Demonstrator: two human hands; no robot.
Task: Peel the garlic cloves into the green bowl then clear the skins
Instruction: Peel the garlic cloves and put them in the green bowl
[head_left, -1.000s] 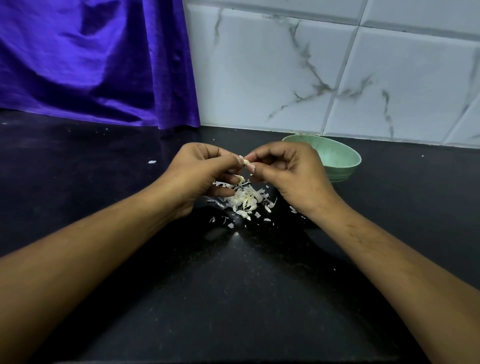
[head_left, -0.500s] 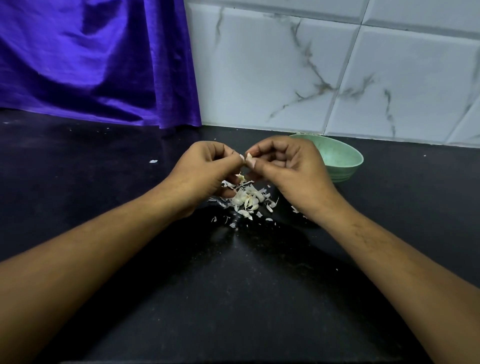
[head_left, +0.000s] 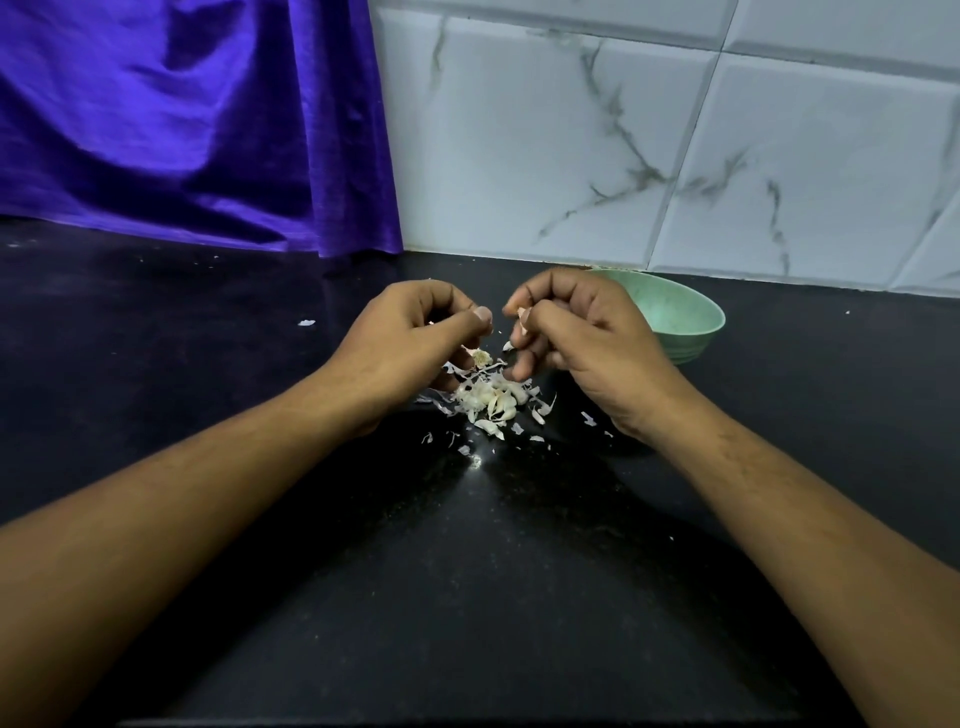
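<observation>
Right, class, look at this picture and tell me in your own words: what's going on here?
A person is peeling garlic over a black counter. The right hand pinches a garlic clove at its fingertips. The left hand is curled just beside it, and what it holds is unclear. A pile of loose skins lies on the counter beneath both hands. The green bowl stands behind the right hand, near the tiled wall.

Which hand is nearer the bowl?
Right. The right hand, pinching a clove, sits just left of the bowl; the left hand is farther left, across the skins.
</observation>
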